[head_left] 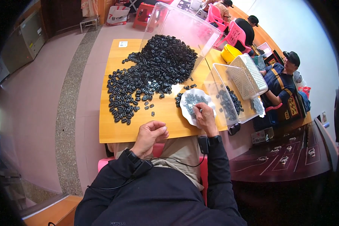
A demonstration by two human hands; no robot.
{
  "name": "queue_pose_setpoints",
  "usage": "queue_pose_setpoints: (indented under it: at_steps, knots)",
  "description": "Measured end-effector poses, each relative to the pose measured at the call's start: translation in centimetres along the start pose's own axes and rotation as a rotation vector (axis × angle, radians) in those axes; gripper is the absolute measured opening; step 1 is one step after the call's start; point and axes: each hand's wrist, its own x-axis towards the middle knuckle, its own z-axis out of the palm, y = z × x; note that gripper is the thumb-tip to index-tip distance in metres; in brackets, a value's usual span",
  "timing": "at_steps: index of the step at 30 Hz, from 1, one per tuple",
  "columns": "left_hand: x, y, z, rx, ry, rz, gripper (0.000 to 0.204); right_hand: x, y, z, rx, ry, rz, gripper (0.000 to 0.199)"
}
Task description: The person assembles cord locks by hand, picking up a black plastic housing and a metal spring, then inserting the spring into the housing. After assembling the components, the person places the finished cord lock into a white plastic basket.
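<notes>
Right hand: I saw my right hand (pixel 206 117) resting on the near rim of the white dish (pixel 194 104), fingertips pinched together on something small and pale; what it was I could not tell.
Left hand: my left hand (pixel 150 136) lay at the near table edge, fingers curled loosely inward; whether it gripped a part I could not tell.
White dish: it sat on the wooden table (pixel 139 126) right of centre and held a layer of small grey metal pieces (pixel 193 100).
Black parts: a big heap of small black plastic parts (pixel 150 71) spread across the table, well apart from my left hand, thinning toward the near-left side.
Tilted bin: a clear plastic bin (pixel 182 28) leaned over the far end of the heap.
Right-hand tub: a clear tub (pixel 229 100) stood just beside the dish, with dark parts inside and a white perforated basket (pixel 248 75) propped on its rim.
Surroundings: a seated person in a dark cap (pixel 284 79) was beyond the tub; pink chairs (pixel 229 35) stood farther back.
</notes>
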Motion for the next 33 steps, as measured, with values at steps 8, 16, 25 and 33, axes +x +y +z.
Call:
queue_pose_setpoints:
  at_steps: [8, 16, 25, 33]
  knots:
    - [-0.2, -0.1, 0.1, 0.007, -0.003, 0.002, 0.014, -0.8, -2.8, -0.7, 0.345, -0.053, 0.241, 0.009]
    - [-0.2, 0.1, 0.4, 0.034, -0.013, -0.046, 0.017, -3.7, -8.3, 1.4, 0.751, -0.314, 0.333, 0.006]
    - [-0.2, 0.2, 0.1, -0.027, -0.051, -0.095, 0.015, -4.3, -8.3, 2.9, 0.734, -0.347, 0.064, 0.004]
    - [-0.1, 0.5, 0.0, -0.017, -0.093, -0.134, 0.014, -4.8, -8.2, 3.0, 0.836, -0.355, 0.079, 0.007]
